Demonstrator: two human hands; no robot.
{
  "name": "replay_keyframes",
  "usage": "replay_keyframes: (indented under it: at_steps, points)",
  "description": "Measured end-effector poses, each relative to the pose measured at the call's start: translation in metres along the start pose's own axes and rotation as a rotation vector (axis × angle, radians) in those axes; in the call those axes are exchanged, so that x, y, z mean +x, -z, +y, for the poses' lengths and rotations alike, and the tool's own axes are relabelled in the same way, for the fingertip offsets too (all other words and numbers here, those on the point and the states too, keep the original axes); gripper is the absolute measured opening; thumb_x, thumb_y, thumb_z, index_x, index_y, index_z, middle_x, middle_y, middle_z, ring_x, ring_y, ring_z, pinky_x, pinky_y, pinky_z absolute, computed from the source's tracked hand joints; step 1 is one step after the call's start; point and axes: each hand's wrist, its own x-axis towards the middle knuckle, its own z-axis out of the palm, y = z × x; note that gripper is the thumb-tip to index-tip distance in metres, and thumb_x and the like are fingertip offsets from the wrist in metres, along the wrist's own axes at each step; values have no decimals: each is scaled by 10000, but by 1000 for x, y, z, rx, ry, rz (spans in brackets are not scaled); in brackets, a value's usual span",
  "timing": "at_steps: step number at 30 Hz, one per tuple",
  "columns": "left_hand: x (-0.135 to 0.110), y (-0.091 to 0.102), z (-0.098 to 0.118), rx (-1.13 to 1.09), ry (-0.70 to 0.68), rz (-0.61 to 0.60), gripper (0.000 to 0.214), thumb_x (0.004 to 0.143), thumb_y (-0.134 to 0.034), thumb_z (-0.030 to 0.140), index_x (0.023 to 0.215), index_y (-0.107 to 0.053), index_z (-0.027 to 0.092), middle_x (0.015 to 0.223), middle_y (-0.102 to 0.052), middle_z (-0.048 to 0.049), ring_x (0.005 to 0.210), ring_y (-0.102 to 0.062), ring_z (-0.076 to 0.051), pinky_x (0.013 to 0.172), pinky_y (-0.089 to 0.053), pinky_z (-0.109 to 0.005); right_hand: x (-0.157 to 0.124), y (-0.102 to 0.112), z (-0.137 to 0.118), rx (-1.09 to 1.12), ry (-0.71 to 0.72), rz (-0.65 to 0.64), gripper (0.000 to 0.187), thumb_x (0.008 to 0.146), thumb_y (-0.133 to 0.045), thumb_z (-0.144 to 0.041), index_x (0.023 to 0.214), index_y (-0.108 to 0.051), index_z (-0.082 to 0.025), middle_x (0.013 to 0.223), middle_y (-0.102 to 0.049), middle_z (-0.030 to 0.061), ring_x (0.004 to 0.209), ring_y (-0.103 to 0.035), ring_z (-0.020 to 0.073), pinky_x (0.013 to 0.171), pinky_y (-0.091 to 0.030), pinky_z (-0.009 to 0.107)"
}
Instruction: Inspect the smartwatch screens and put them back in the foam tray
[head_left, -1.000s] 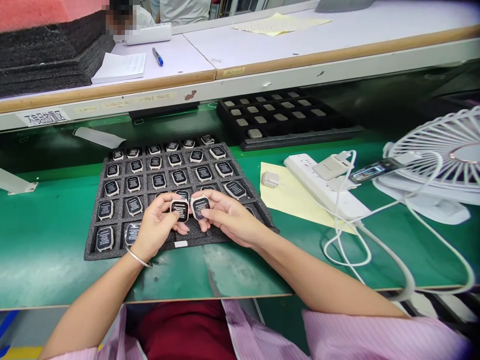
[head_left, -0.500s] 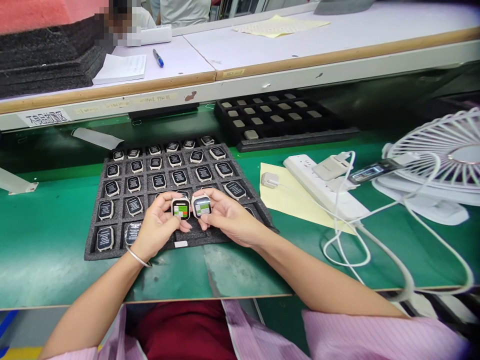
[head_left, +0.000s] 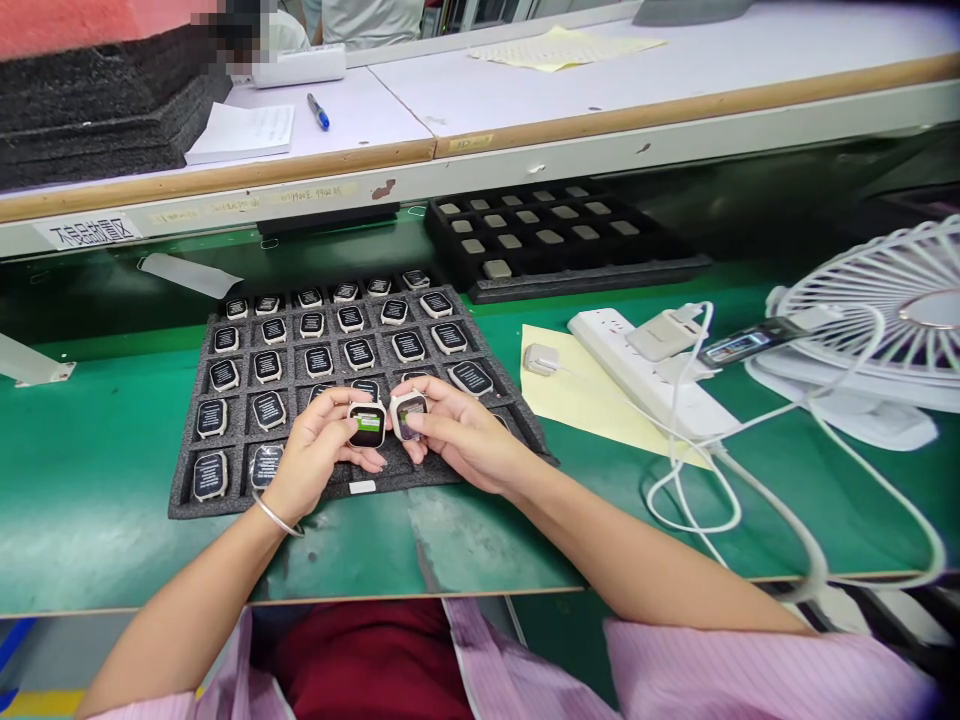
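Observation:
My left hand (head_left: 322, 440) grips a strapless smartwatch (head_left: 368, 427) by its edge, thumb at the left side of the lit screen, which shows a green band on black. A second smartwatch (head_left: 409, 408) is held by my right hand (head_left: 457, 430), whose thumb lies over its screen. The two watches are side by side above the front part of a dark grey foam tray (head_left: 289, 400). Rows of similar watch bodies, their screens lit with white text, sit in the tray's compartments. My hands hide several compartments near the front.
Behind stands a black tray (head_left: 555, 285) with pale watch-like pieces. To the right are a power strip (head_left: 615, 345), a charger block (head_left: 540, 358) on yellow paper (head_left: 600, 415), loose white cables and a fan (head_left: 892, 300). A shelf edge (head_left: 525, 165) crosses above the bench. A person is beyond it.
Both screens have changed from coloured blocks to other displays. My right thumb now covers more of its watch's screen, and both watches have shifted slightly to the right.

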Motion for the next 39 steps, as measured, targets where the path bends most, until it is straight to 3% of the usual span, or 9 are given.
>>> replay_keyframes:
  at_steps: [13,30,39]
  points:
    - [-1,-1,1,19,-11,3,313,743,-649,261,1034,-567,178,844,-677,9,541,-701,-145,543,-608,-269,-1,-1,-1,-3,35,-38,335,787,-770,-269,1047,-569,-204,856,-664,3,580,-570,106,550,-440,262]
    - [0,-2,1,85,-49,34,352,733,-707,289,1030,-555,175,912,-673,-8,519,-690,-130,528,-594,-256,0,2,2,-28,27,-65,337,841,-744,-329,1090,-554,-207,834,-652,-4,601,-615,122,590,-471,279]
    - [0,2,0,76,-59,18,380,737,-693,280,1078,-557,180,949,-665,-16,564,-696,-134,582,-602,-282,0,1,-1,-18,40,-61,354,799,-750,-244,1100,-566,-210,879,-664,1,619,-624,117,603,-457,273]
